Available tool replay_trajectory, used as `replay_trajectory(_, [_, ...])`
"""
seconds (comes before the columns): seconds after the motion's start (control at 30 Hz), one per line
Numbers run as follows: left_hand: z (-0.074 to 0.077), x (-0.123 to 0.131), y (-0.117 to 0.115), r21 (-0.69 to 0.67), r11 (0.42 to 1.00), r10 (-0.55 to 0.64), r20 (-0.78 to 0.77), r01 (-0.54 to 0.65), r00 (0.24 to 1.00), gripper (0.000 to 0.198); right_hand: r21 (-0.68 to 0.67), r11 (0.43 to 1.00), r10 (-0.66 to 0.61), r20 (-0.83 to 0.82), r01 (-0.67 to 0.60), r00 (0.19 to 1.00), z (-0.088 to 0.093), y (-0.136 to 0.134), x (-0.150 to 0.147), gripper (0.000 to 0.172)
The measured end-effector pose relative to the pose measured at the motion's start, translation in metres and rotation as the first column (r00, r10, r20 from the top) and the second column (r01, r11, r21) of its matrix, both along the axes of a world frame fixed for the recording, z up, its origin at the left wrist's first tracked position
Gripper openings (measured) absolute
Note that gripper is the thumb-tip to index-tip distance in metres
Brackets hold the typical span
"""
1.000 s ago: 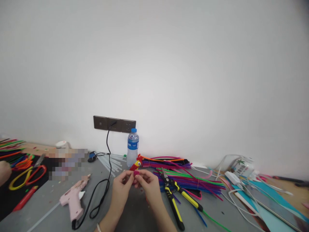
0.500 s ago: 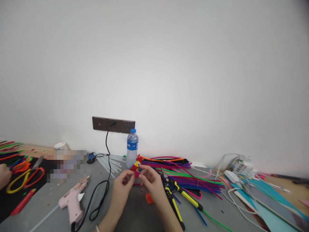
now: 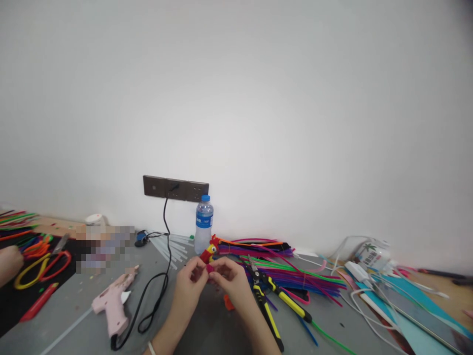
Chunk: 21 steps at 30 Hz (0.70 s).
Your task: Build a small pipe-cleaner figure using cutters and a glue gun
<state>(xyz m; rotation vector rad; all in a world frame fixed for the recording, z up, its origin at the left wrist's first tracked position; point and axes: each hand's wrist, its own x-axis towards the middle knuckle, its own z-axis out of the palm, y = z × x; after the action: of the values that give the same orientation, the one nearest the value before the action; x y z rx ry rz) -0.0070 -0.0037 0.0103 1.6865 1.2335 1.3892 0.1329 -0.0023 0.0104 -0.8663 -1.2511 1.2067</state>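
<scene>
My left hand (image 3: 189,286) and my right hand (image 3: 232,282) meet over the grey table (image 3: 207,330), fingertips pinched together on a small magenta pipe-cleaner piece (image 3: 210,268). Just behind them stands a red and yellow pipe-cleaner bird figure (image 3: 207,251). A small orange piece (image 3: 228,301) lies on the table under my right hand.
Yellow-handled pliers (image 3: 269,305) lie right of my hands beside a pile of coloured pipe cleaners (image 3: 281,268). A pink glue gun (image 3: 113,303) with black cord (image 3: 157,291) lies to the left. A water bottle (image 3: 203,224) stands by the wall socket (image 3: 175,189). Another person's hand (image 3: 8,264) is at far left.
My hands have stayed close together on the magenta piece, with small finger shifts. The view has moved slightly.
</scene>
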Motion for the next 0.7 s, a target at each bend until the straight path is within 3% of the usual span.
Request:
replay_trajectory(0.2, [0.0047,0.0004,-0.0006,-0.035,0.998,-0.058,0.037,0.059,0.998,0.015,-0.073,0.995,0.059,-0.115,-0.068,0.992,0.0017,-0.0011,-0.0017,0.041])
replay_trajectory(0.7, [0.0073,0.0041,-0.0058,-0.053,0.987,-0.14,0.134,0.148,0.981,0.02,-0.014,0.996,0.086,-0.083,-0.088,0.993,0.0045,-0.0059,0.001,0.027])
